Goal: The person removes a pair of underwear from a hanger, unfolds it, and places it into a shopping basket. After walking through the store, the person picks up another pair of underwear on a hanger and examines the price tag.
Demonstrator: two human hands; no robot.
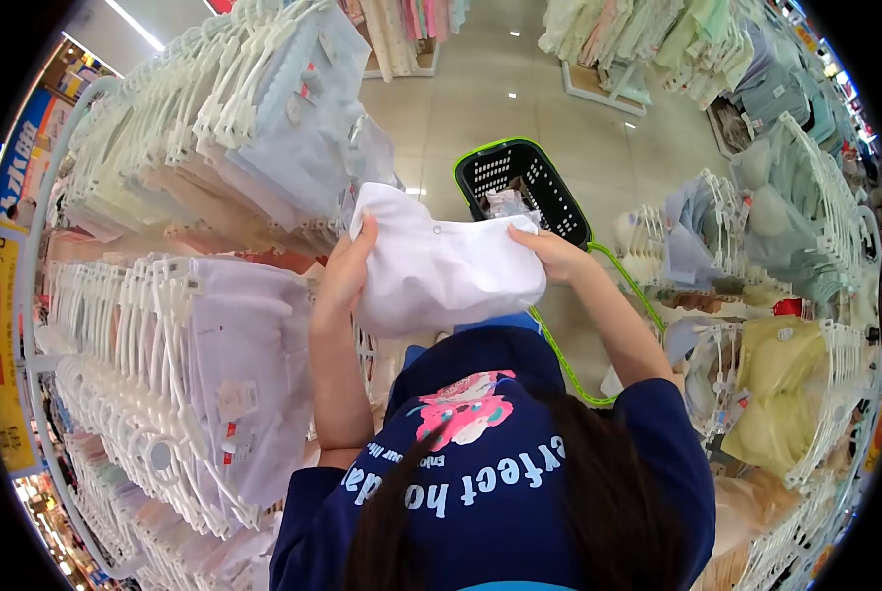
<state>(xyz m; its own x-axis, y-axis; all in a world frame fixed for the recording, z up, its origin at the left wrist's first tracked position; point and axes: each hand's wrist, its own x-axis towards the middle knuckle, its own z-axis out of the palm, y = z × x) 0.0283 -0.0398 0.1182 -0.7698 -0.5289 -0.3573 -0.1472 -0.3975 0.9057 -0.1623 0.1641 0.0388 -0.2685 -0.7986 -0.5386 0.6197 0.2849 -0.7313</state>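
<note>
A white undergarment (446, 276) is stretched out sideways in front of my chest. It has a small ring-like ornament near the middle of its top edge, and its exact cut is unclear. My left hand (346, 264) pinches its left side, thumb on the near face. At the upper right corner, my right hand (551, 254) grips the cloth between thumb and fingers. Just beyond my right hand, a black shopping basket (474, 175) with a green rim stands on the floor, with some packaged items (508, 204) inside.
Racks of pale garments (293, 148) on white hangers (165, 364) rise close on my left. Hanging bras (774, 379) line the right side. A green basket handle (551, 347) extends toward me. Tiled floor (461, 103) runs ahead between further clothing displays (692, 44).
</note>
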